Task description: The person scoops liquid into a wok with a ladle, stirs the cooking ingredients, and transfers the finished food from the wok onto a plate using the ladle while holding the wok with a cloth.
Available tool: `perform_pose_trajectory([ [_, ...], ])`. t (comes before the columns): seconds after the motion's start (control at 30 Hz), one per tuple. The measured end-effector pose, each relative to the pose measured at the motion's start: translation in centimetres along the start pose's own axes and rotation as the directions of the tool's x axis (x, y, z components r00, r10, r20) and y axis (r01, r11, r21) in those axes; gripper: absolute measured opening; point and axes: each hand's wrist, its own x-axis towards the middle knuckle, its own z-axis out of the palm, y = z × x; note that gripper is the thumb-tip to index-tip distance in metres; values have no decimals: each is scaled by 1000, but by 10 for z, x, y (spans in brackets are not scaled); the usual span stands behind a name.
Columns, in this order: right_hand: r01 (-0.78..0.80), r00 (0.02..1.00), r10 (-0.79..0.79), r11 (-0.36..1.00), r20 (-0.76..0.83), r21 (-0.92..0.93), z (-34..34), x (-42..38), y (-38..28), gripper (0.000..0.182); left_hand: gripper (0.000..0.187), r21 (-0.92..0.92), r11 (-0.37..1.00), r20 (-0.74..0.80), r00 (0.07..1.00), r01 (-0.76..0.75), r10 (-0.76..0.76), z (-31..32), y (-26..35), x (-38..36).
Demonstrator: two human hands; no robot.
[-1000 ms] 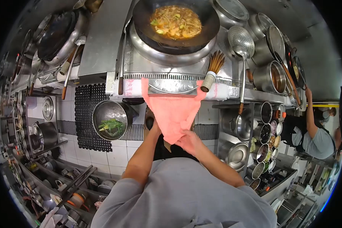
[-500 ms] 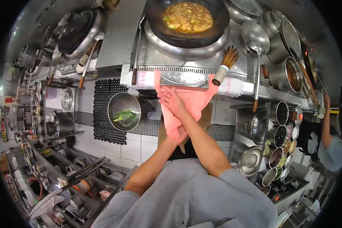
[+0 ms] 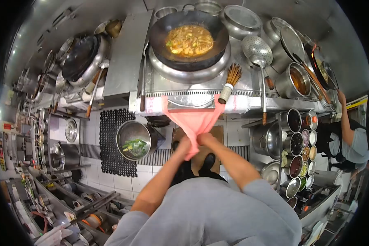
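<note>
In the head view, both hands are at the middle of the frame, bunching a pink cloth [image 3: 194,119] that hangs from the front edge of the stove. The left hand [image 3: 185,144] is closed on its gathered lower part, and the right hand [image 3: 206,140] is closed on the cloth just beside it; the fingers are partly hidden, so their exact curl cannot be told. The cloth is soft, spread wide at its upper corners by a curved metal bar [image 3: 190,105] and narrowing to a creased, twisted fold between the hands, a loose tip hanging below.

At upper centre, a round, dark metal wok [image 3: 162,46] holds wet, orange-brown food [image 3: 190,40] with green and pale pieces. Right of it lie a brush [image 3: 230,82] of stiff tan bristles bound in a pale sleeve and a steel strainer [image 3: 257,50] with a round, pierced bowl. Left of centre, leafy greens [image 3: 135,147] sit in a deep, shiny pot [image 3: 151,137], near a black rubber mat [image 3: 108,151] full of holes.
</note>
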Motion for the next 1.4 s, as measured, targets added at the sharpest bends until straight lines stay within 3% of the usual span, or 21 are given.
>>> perform_pose_trajectory([
  [0.13,407,575,-333,909,-747,-92,26,41,-44,30,40,-370,927,56,995,-60,86,26,54,-15],
  [0.2,488,345,-379,854,-859,-181,40,23,-49,26,37,-510,834,133,977,210,-165,-35,1,52],
  [0.27,515,255,-399,827,-881,-226,48,-2,-33,22,38,-507,831,212,967,231,-139,-42,15,48],
  [0.33,429,508,-313,900,-802,-79,45,-40,-2,28,43,-692,691,291,957,210,0,-35,35,10],
  [0.4,466,722,-15,749,-692,471,62,9,42,44,48,-722,644,341,940,254,12,-23,46,-23],
  [0.43,378,925,-61,242,-375,894,61,11,46,43,49,-729,638,389,917,250,85,-16,46,-31],
  [0.47,-6,949,-304,-292,-86,956,57,16,48,43,51,-735,633,435,886,243,164,-11,49,-38],
  [0.53,-6,925,-337,-468,-172,884,51,40,29,39,52,-629,685,523,852,368,23,-9,52,-55],
  [0.6,162,937,-194,-493,-290,855,46,60,13,38,52,-127,931,224,924,343,-310,-45,23,-46],
  [0.67,281,926,-80,-507,-368,815,44,64,7,40,36,-31,963,-179,946,268,-270,-74,6,-37],
  [0.73,392,904,46,-485,-425,782,43,53,-7,42,31,171,946,-248,941,275,-229,-72,14,-9],
  [0.77,242,939,-175,-268,-294,933,37,41,-5,40,25,345,885,-326,924,314,-201,-72,14,5],
  [0.9,642,699,26,419,-715,642,43,56,-12,45,23,975,220,20,1000,-15,-22,25,31,34],
  [0.97,579,782,-61,439,-620,687,21,40,31,48,23,945,-11,327,945,-327,-16,64,54,25],
  [1.03,119,970,-179,-234,-163,965,5,-31,51,40,23,698,-25,716,698,-716,7,72,92,5],
  [1.07,137,969,-161,-275,-186,952,1,-59,43,40,23,594,115,801,598,-796,2,73,107,1],
  [1.1,177,913,-271,-409,-305,895,-1,-82,28,32,33,489,830,653,744,-270,-143,62,95,22],
  [1.13,199,830,-357,-528,-428,825,-1,-93,20,29,35,170,981,605,776,92,-178,61,100,18],
  [1.23,229,831,-338,-516,-442,825,29,-39,26,29,40,-282,902,518,843,328,-145,54,105,8],
  [1.33,216,874,-321,-418,-365,882,50,-42,37,33,45,-254,919,418,891,302,-177,33,86,-2],
  [1.4,564,807,-271,92,-524,821,85,-4,78,41,49,65,982,255,948,179,-190,5,56,-7],
])
